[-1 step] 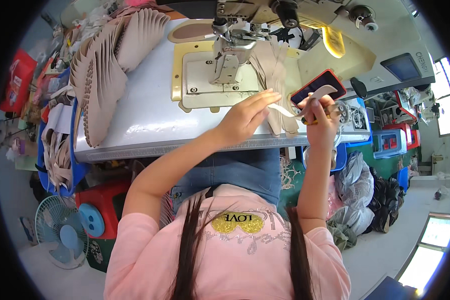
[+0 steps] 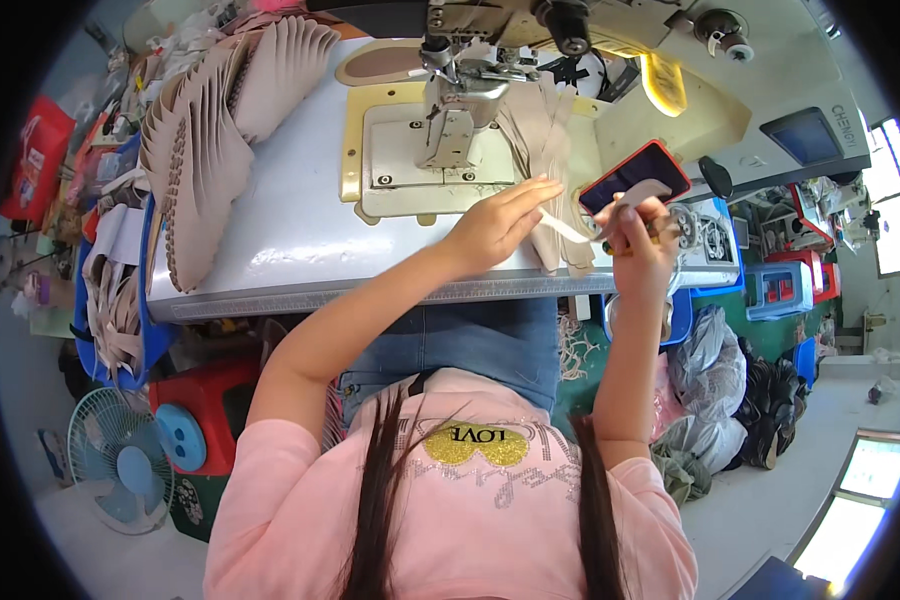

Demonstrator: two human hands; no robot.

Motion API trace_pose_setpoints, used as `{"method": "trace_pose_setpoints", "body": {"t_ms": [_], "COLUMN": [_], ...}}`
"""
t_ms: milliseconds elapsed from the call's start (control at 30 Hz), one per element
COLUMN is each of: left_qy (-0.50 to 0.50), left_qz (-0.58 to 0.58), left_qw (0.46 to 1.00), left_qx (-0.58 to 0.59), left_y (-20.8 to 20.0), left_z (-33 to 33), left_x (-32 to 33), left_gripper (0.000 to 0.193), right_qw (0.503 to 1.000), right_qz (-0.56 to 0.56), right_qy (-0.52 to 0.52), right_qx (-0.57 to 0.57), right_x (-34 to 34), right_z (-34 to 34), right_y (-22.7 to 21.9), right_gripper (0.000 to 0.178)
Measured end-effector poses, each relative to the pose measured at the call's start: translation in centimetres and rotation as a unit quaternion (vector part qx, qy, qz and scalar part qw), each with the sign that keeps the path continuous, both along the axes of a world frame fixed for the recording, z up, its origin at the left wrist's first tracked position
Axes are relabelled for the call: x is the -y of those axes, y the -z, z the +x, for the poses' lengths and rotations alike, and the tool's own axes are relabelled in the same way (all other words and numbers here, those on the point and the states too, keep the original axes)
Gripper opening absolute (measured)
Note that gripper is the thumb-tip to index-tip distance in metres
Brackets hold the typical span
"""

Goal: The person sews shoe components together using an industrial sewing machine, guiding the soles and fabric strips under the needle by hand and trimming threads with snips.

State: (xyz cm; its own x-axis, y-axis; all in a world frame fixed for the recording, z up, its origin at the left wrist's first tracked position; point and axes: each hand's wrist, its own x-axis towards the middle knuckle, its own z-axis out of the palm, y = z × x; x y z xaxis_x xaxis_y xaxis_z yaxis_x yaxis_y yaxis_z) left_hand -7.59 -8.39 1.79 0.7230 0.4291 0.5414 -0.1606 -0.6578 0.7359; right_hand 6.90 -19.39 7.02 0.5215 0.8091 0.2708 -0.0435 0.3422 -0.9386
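Note:
A narrow beige strip [image 2: 568, 229] runs between my two hands above the front edge of the sewing table. At its left end my left hand [image 2: 495, 228] is closed, thumb and fingers pinching the strip beside a pile of long beige strips [image 2: 540, 130]. My right hand [image 2: 642, 240] is closed around the other part, and a curled end rises above its fingers. A small tool with metal loops and a yellowish part is also in that hand, mostly hidden by the fingers. A dark phone in a red case [image 2: 635, 175] lies just behind the right hand.
The sewing machine [image 2: 450, 140] stands ahead, its head overhanging the table [image 2: 300, 220]. Fanned stacks of beige shoe pieces [image 2: 205, 190] lie at left, beside a blue bin [image 2: 155, 345] of strips. Another blue bin [image 2: 682, 315] hangs below the table at right.
My right hand has turned slightly, so the small tool shows less and the strip's curled end has shifted. The left hand stays in nearly the same place.

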Motion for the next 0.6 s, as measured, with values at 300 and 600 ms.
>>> {"method": "trace_pose_setpoints", "body": {"t_ms": [300, 600], "left_qy": [-0.072, -0.146], "left_qz": [0.357, 0.101], "left_qw": [0.914, 0.984], "left_qx": [-0.181, 0.011], "left_y": [6.3, -4.4], "left_z": [4.7, -8.6], "left_x": [-1.1, 2.6], "left_gripper": [0.056, 0.017], "right_qw": [0.728, 0.963], "right_qz": [0.468, -0.044], "right_qy": [-0.496, -0.254], "right_qx": [-0.072, -0.078], "right_x": [8.2, 1.6], "right_z": [-2.7, -3.9], "right_y": [-7.3, 0.6], "right_gripper": [0.010, 0.019]}}
